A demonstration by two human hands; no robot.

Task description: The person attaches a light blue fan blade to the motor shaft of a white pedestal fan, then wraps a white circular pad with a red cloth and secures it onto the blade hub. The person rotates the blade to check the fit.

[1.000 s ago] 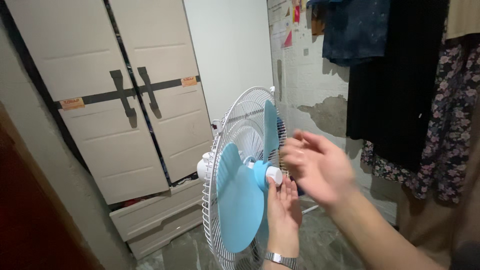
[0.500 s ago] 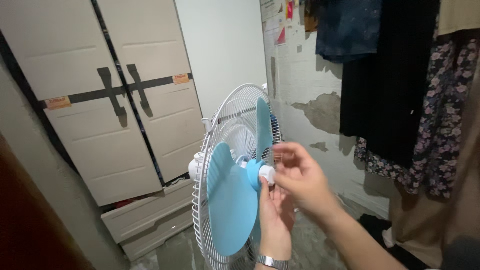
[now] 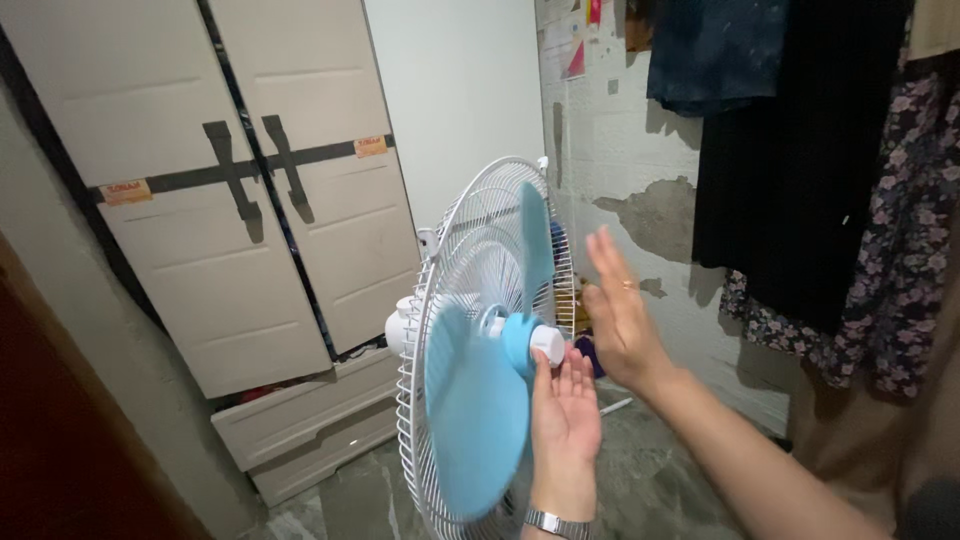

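A standing fan has a white wire rear grille (image 3: 470,215) and light blue blades (image 3: 475,420) with no front guard. A white round cap (image 3: 547,343) sits on the blue hub. My left hand (image 3: 565,420) is raised below the cap, fingers up, fingertips touching it; a metal watch band is on that wrist. My right hand (image 3: 618,320) is open and flat just right of the cap, fingers spread upward, a ring on one finger, holding nothing.
A beige plastic cabinet (image 3: 240,200) with dark handles and a bottom drawer stands behind the fan. Dark and floral clothes (image 3: 830,170) hang on the right against a peeling white wall (image 3: 625,190). The floor is dark stone.
My right hand let go of the white cap and pulled back, opening flat. The lower blade now looks blurred. My left hand stayed under the cap.
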